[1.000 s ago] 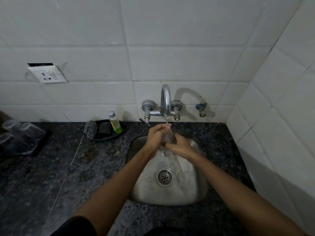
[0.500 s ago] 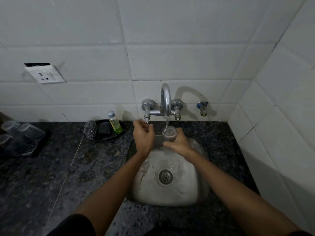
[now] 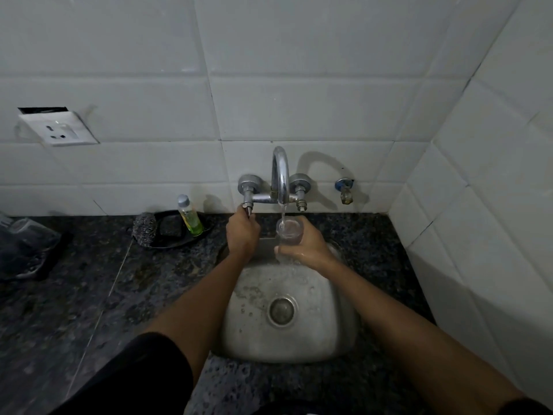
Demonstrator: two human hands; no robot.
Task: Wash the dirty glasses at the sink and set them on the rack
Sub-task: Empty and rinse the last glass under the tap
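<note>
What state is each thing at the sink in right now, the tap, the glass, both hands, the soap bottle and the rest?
Tap: running, water falling into the glass.
Glass: upright under the spout, held.
Right hand: grip curled round the glass.
Left hand: gripping the left tap handle.
Sink: wet, drain unplugged.
Soap bottle: capped, standing tilted in the black dish.
Rack glasses: too dark to tell.

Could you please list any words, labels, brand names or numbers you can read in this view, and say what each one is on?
None can be read.
The green soap bottle shows no legible label.
The wall socket shows no legible marking.
The tap shows no brand.
</note>
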